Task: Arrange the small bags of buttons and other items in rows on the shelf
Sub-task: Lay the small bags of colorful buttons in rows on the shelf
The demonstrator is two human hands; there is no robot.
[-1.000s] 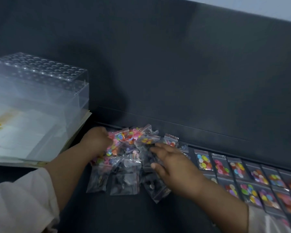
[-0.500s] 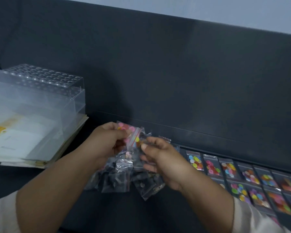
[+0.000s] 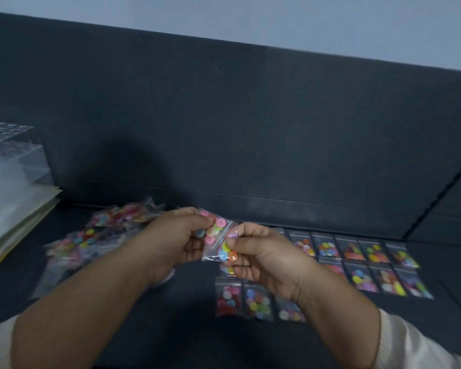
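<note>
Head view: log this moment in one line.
left grip, right grip: holding button bags | loose pile: shelf left | laid rows: shelf right

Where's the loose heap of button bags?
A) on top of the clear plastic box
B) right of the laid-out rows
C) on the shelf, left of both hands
C: the loose heap of button bags lies on the shelf left of the left hand. The laid-out rows run off to the right past the right hand, and the hands pinch only the held button bags.
</note>
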